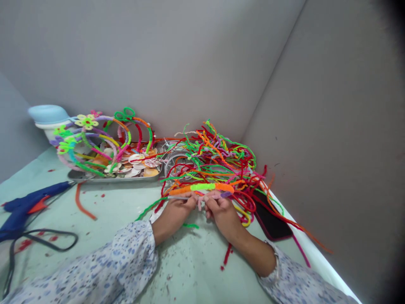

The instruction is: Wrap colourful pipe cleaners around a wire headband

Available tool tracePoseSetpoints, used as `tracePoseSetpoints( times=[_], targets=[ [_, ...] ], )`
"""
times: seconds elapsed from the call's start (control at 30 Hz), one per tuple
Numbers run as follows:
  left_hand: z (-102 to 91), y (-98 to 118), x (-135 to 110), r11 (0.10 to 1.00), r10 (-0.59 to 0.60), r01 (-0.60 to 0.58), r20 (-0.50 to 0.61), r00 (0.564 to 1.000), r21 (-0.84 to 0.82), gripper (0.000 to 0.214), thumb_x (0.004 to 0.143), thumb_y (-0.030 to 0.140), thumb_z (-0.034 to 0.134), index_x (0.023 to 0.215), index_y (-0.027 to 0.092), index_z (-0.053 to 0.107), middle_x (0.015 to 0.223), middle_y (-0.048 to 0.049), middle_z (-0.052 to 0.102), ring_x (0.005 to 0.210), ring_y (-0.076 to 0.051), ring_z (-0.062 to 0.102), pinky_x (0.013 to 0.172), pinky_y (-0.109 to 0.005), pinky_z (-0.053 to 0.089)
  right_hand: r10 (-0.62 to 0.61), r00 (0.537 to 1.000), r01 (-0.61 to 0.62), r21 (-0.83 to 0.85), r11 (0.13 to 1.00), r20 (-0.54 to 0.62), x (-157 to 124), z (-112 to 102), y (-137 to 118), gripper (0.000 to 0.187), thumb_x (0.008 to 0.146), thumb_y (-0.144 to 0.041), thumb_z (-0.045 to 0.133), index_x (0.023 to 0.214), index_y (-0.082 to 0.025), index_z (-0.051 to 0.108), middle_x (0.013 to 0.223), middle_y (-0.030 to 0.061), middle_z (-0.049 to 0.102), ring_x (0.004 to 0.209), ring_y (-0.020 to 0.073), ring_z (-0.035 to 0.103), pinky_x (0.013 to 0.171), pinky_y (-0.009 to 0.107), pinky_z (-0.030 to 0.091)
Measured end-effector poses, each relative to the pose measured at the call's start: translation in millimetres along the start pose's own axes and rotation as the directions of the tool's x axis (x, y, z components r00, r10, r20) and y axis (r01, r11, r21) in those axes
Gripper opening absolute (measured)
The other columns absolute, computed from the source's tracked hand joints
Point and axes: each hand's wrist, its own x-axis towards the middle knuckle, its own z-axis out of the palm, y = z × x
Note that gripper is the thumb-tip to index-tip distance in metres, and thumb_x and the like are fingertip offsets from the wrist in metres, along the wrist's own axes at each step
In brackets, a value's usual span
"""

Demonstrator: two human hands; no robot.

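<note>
Both hands meet at a headband [202, 187] wrapped in orange and lime-green pipe cleaner, with a bare grey stretch on its left side. My left hand [177, 213] pinches that bare stretch near the middle. My right hand [221, 210] is closed on a pink pipe cleaner [200, 202] at the band, its short end hanging between the two hands. A purple bit shows just right of the right fingers. Behind the hands lies a big tangled heap of pipe cleaners [218, 154] in red, green, orange and pink.
Several wrapped headbands [95, 139] lean on a metal tray [126, 179] of seashells [136, 162]. A blue glue gun [28, 202] with its cord lies at left. A phone [274, 219] is at right, partly under pipe cleaners. A blue-lidded container [50, 118] stands behind.
</note>
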Motion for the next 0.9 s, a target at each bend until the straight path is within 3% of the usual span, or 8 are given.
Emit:
tracePoseSetpoints(
  times=[0.13,0.33,0.53,0.9],
  targets=[
    [0.6,1.3,-2.8,0.998,-0.006,0.006,-0.013,1.0,-0.062,0.026,0.08,0.034,0.042,0.064,0.018,0.055,0.058,0.0015,0.053,0.058,-0.014,0.047,0.056,-0.024,0.037,0.041,0.999,-0.041,-0.003,0.999,-0.027,0.6,0.9,0.5,0.029,0.081,-0.032,0.048,0.057,-0.017,0.054,0.046,-0.0031,0.049,0.044,0.0103,0.044,0.047,0.021,0.036],
    [1.2,0.9,-3.6,0.996,-0.089,0.089,-0.039,0.995,0.008,0.028,0.081,0.036,0.042,0.064,0.018,0.056,0.068,-0.0002,0.06,0.067,-0.015,0.051,0.064,-0.025,0.041,0.053,0.998,-0.055,-0.048,0.997,-0.039,0.1,0.6,-0.8,0.031,0.08,-0.032,0.049,0.053,-0.017,0.053,0.045,-0.0027,0.05,0.044,0.0106,0.046,0.048,0.022,0.037],
    [-0.3,2.2,-2.6,0.997,-0.066,0.066,-0.007,0.998,0.034,0.022,0.077,0.033,0.045,0.066,0.018,0.058,0.059,0.001,0.055,0.056,-0.014,0.049,0.052,-0.023,0.039,0.025,1.0,-0.025,-0.037,0.999,-0.002,0.9,0.3,-0.3,0.026,0.08,-0.028,0.048,0.059,-0.017,0.057,0.048,-0.0032,0.05,0.045,0.01,0.046,0.047,0.021,0.037],
    [-1.8,0.6,-1.2,0.998,0.018,-0.02,0.026,0.999,0.061,0.023,0.08,0.031,0.041,0.065,0.019,0.054,0.062,0.0005,0.054,0.056,-0.013,0.046,0.049,-0.022,0.035,-0.004,1.0,0.004,-0.023,1.0,0.024,0.7,0.6,-0.6,0.021,0.081,-0.025,0.046,0.065,-0.016,0.057,0.049,-0.0037,0.05,0.045,0.0093,0.046,0.048,0.02,0.036]
  ],
)
